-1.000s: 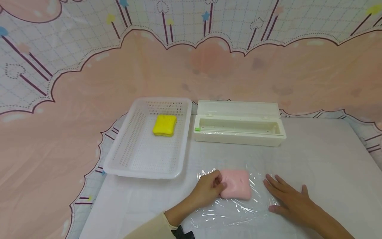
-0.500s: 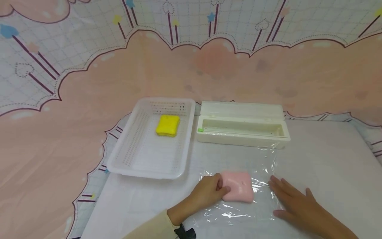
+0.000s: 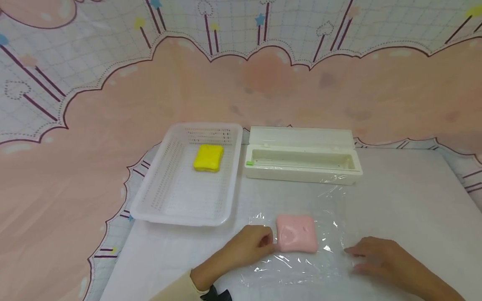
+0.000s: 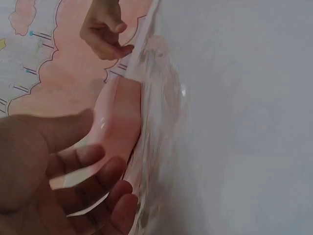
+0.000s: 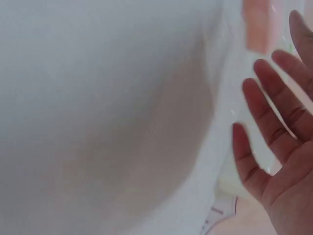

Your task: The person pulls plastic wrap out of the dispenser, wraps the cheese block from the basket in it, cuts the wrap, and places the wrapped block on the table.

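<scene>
A pink rounded rectangular block (image 3: 296, 233) lies on a sheet of clear plastic film (image 3: 290, 267) on the white-covered table. My left hand (image 3: 246, 246) is at the block's left side, thumb tip close to its lower left corner. In the left wrist view the left hand (image 4: 73, 166) has loosely bent fingers with nothing between them, and the block (image 4: 120, 115) stands just beyond. Beside the film's right edge is my right hand (image 3: 388, 259). The right wrist view shows this hand (image 5: 283, 132) with fingers spread and holding nothing.
Behind the film stands a long white cling film box (image 3: 301, 175), its lid (image 3: 300, 137) raised and a green slider (image 3: 249, 163) at its left. A white perforated basket (image 3: 180, 221) to the left holds a yellow block (image 3: 208, 158). A patterned cloth (image 3: 211, 92) hangs behind.
My left hand has let go of the pink block's left edge and drawn back to the left. My right hand has come off the film, moving slightly right and turning, its fingers less spread.
</scene>
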The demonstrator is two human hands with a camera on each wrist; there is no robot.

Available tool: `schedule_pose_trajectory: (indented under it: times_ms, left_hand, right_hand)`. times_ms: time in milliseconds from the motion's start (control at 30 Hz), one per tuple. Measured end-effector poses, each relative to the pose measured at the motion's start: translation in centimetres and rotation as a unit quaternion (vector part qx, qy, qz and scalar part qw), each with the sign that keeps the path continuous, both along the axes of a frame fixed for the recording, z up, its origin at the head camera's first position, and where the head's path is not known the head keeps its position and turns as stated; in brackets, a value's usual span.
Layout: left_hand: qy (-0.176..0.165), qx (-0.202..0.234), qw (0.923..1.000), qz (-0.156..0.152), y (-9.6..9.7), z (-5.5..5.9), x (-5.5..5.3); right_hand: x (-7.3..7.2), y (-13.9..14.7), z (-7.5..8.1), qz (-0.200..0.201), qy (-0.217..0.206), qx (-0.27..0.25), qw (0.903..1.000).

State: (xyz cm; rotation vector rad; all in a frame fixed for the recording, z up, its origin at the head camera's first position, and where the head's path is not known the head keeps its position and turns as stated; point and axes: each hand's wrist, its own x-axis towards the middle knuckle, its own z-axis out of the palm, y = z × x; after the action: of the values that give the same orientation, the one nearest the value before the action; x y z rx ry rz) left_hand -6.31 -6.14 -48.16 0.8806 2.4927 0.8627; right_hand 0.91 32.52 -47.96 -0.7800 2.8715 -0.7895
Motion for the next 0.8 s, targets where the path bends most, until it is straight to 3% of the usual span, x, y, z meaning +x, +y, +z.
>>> schedule_pose_trajectory:
  times_ms: [67, 133, 200, 267, 400, 500, 633, 800]
  left_hand:
    - [0.034, -0.036, 0.9962, -0.072, -1.6, 0.6, 0.4]
    - [0.065, -0.067, 0.9869, -0.132, -3.1, 1.0, 1.0]
    - [0.090, -0.086, 0.9774, -0.171, -4.2, 1.2, 1.5]
    - [0.114, -0.099, 0.9705, -0.188, -4.8, 1.1, 1.9]
    - [0.158, -0.109, 0.9613, -0.197, -4.9, 0.6, 2.3]
    - [0.167, -0.102, 0.9602, -0.200, -4.9, 0.4, 2.1]
    - [0.140, -0.066, 0.9710, -0.182, -5.3, 0.8, 1.6]
    - [0.072, 0.004, 0.9924, -0.099, -5.3, 1.5, 1.0]
  right_hand:
    - [-0.2, -0.5, -0.5, 0.038, 0.006, 0.004, 0.9992]
    - [-0.3, -0.9, -1.0, 0.069, 0.015, 0.021, 0.9973]
    - [-0.4, -1.2, -1.5, 0.092, 0.032, 0.026, 0.9949]
    - [-0.4, -1.4, -1.9, 0.103, 0.048, 0.023, 0.9932]
    - [-0.4, -1.8, -2.3, 0.115, 0.090, 0.003, 0.9894]
    - [-0.2, -2.0, -2.2, 0.106, 0.123, 0.010, 0.9867]
    - [0.2, -2.2, -1.5, 0.078, 0.144, 0.038, 0.9858]
    - [0.2, -2.5, -0.4, 0.048, 0.144, 0.043, 0.9875]
